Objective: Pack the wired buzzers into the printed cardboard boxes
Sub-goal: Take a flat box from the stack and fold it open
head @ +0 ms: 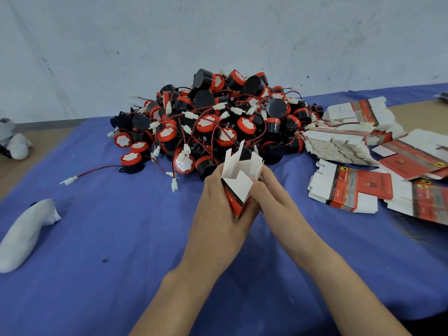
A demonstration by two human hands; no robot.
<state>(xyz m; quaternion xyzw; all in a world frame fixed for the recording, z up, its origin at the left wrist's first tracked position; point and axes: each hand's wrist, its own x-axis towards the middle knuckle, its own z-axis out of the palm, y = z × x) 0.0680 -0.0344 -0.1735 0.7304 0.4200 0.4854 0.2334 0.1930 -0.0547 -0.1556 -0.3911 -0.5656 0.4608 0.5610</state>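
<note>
Your left hand clenched the box, flaps up and open; your right hand pinched its side. Just beyond lay the buzzers, flat boxes to the right near the worktop edge, bare cloth to your left.

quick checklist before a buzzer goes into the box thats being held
1. Box gripped by both hands: ok, left hand wraps the body, right hand is at the flaps.
2. Top flaps open: ok, white flaps stand up.
3. Bottom end closed: cannot tell, hidden by the left hand.
4. Box empty: cannot tell, inside not visible.
5. Free hand for a buzzer: not ok, both hands are on the box.
6. Buzzers within reach: ok, pile of buzzers lies just behind the box.
</note>
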